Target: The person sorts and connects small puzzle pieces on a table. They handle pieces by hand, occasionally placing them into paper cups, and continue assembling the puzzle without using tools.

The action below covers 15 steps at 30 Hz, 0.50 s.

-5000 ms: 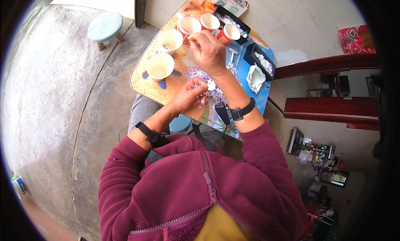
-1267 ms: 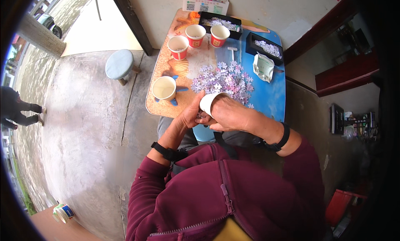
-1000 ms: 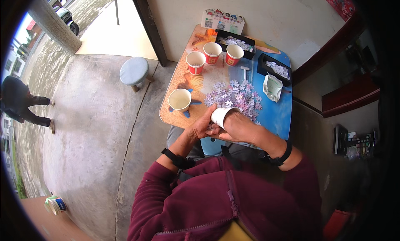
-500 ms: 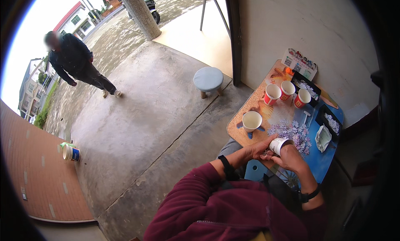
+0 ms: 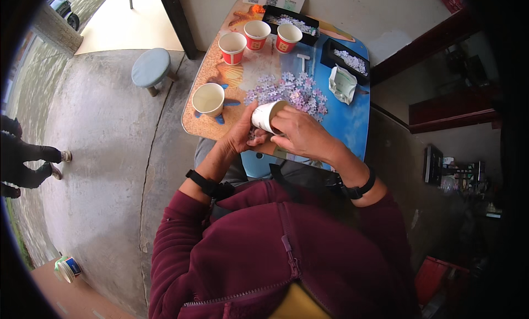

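My left hand (image 5: 241, 133) is closed around a white paper cup (image 5: 261, 118), tipped with its mouth toward the right. Small pale puzzle pieces seem to lie against the palm under the cup. My right hand (image 5: 308, 134) has its fingers bent into the cup's mouth; the fingertips are hidden inside. Just beyond the cup, a heap of lilac and white puzzle pieces (image 5: 292, 93) is spread on the printed table (image 5: 352, 130). To the left of my hands stands another paper cup (image 5: 208, 100).
Red-and-white paper cups (image 5: 232, 49) stand farther back. Black trays (image 5: 344, 59) with pieces, a crumpled pale packet (image 5: 341, 84) and a white T-shaped piece (image 5: 303, 61) lie on the right. A round stool (image 5: 150, 69) stands left; a person (image 5: 33, 153) is at the far left.
The view has swung right, so table and hands sit farther left in it. Both hands stay at the tipped cup. The other person is now at the left edge, partly cut off.
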Motion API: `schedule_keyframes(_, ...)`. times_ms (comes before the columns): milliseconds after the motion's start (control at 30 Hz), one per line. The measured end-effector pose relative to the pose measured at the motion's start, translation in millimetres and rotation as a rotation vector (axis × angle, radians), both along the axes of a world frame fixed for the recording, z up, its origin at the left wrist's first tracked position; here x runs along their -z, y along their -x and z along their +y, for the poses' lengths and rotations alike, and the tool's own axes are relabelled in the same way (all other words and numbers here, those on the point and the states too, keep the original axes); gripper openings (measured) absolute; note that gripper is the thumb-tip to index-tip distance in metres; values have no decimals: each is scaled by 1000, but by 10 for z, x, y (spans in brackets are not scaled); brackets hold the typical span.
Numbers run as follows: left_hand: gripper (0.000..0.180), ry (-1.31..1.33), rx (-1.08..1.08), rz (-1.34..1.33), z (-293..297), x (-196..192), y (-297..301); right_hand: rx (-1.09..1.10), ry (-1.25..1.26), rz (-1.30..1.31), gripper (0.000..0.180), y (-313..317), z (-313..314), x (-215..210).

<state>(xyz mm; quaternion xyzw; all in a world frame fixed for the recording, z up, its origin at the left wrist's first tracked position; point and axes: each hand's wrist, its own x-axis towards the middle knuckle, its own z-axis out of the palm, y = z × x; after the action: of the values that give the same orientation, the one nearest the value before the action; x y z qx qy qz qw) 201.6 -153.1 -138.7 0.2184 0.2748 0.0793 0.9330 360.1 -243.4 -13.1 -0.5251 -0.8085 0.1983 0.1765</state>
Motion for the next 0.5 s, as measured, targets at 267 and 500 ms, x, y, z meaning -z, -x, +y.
schedule_keyframes(267, 71, 56, -38, -74, 0, -76, 13, 227, 137, 402, 19, -36, -80, -11)
schedule_keyframes(500, 69, 57, -84, -162, 8, -66, 16, 500, 402, 1055, 32, -152, -63, 44)
